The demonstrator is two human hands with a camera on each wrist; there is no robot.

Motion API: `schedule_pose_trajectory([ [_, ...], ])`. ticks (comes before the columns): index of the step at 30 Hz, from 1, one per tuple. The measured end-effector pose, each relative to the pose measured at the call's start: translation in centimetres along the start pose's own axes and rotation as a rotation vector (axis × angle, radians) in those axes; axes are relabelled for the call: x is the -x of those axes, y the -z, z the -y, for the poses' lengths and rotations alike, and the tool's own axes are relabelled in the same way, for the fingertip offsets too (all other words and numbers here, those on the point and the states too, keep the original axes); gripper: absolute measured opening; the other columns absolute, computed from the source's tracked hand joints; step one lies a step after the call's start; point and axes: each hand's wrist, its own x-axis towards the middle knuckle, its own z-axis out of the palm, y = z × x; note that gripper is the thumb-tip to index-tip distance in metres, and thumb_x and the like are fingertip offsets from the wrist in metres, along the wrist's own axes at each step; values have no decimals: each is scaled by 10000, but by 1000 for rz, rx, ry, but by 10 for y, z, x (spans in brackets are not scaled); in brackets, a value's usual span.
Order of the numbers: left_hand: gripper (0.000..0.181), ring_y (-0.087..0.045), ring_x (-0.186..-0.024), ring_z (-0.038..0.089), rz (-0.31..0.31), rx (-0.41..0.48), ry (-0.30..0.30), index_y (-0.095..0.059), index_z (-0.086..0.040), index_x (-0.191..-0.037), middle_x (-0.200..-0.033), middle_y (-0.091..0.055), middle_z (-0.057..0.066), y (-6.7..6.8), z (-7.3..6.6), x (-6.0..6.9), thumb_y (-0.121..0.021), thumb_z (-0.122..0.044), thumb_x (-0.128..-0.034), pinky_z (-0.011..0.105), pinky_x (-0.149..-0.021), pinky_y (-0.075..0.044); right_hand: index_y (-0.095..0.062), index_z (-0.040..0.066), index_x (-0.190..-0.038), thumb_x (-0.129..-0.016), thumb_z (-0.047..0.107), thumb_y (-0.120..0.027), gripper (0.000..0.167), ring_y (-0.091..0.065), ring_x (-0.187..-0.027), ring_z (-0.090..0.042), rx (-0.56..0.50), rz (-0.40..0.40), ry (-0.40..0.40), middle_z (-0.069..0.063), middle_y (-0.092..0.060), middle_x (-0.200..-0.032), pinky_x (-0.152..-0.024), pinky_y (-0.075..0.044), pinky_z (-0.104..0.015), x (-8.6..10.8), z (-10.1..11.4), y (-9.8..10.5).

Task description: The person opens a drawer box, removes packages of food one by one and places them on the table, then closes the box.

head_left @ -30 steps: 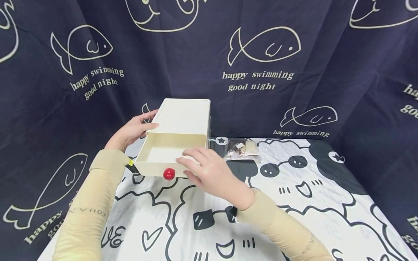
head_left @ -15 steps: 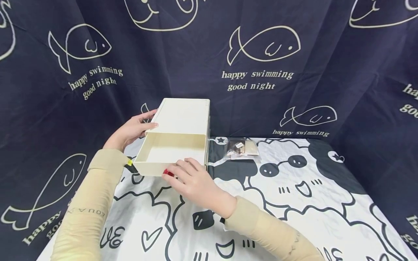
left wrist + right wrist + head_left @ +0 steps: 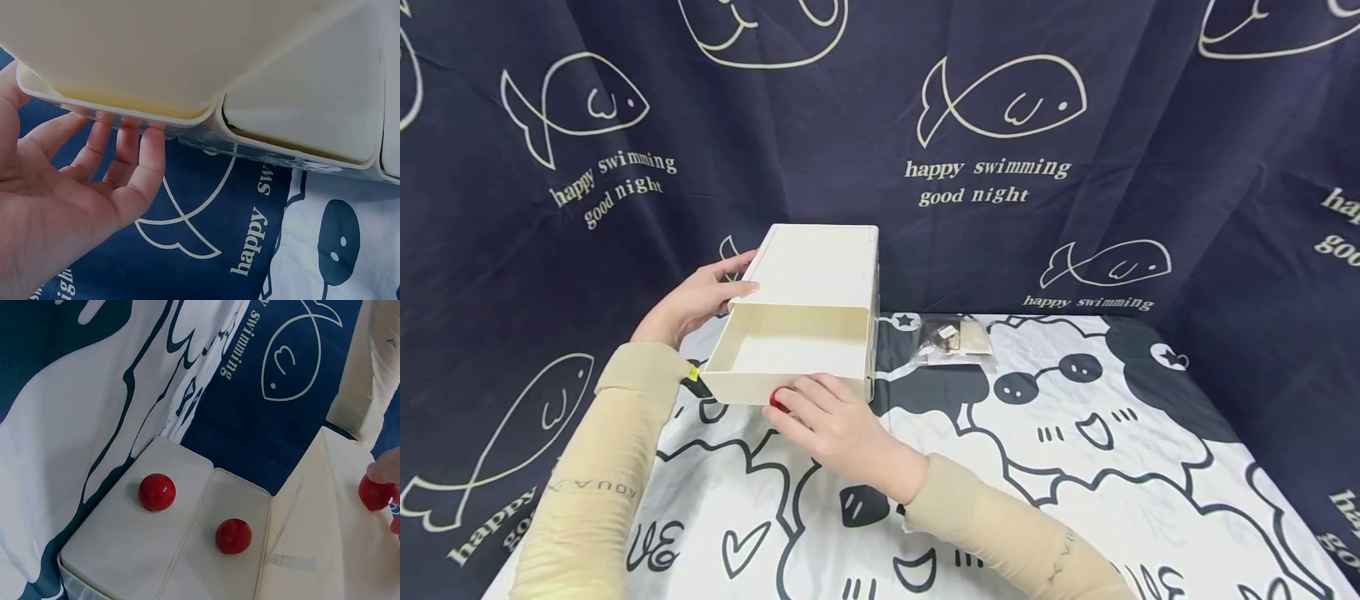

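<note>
A white drawer cabinet (image 3: 816, 262) stands on the cloth, its top drawer (image 3: 733, 388) pulled out and showing a bare inside. On the cabinet's left edge my left hand (image 3: 694, 300) holds on, thumb on top and fingers against the side; the left wrist view shows those fingers (image 3: 150, 162) curved against the white side. My right hand (image 3: 846, 429) pinches the drawer's red knob (image 3: 779, 400), mostly hidden by the fingers. In the right wrist view, that knob (image 3: 375, 492) sits between the fingertips, beside two closed drawer fronts with red knobs (image 3: 157, 492) (image 3: 233, 536).
A clear plastic bag (image 3: 953, 342) with small items lies to the right of the cabinet. Behind the cabinet hangs a dark blue curtain (image 3: 820, 150) with fish drawings. The patterned white cloth (image 3: 715, 492) covers the table.
My right hand has moved left and slightly down from above the drawer front's right part and taken hold of the red knob. My left hand keeps its place on the cabinet.
</note>
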Motion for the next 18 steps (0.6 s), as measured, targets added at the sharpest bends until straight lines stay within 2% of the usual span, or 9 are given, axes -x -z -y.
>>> schedule_pose_trajectory([
  [6,702,-537,-1005,100,13,23,-3,-260,-239,-1504,-1479,-315,56,1,1,0,-635,-230,-911,244,-760,-488,-692,143,-1004,-956,65,-443,265,-596,-937,-178,12,-13,-42,-6,-660,-988,-843,-438,-289,-4,3,-1],
  [12,700,-577,-913,68,17,42,-15,-261,-223,-1504,-1464,-319,63,0,1,0,-634,-216,-912,243,-740,-498,-722,135,-987,-958,116,-471,253,-614,-949,-151,34,1,-58,19,-684,-990,-820,-441,-265,-6,4,0],
  [18,700,-576,-916,65,20,33,-26,-261,-214,-1504,-1466,-324,82,0,2,-1,-633,-217,-911,247,-742,-500,-732,123,-992,-937,111,-488,251,-619,-956,-143,33,15,-83,21,-690,-1000,-811,-441,-251,-6,6,1],
])
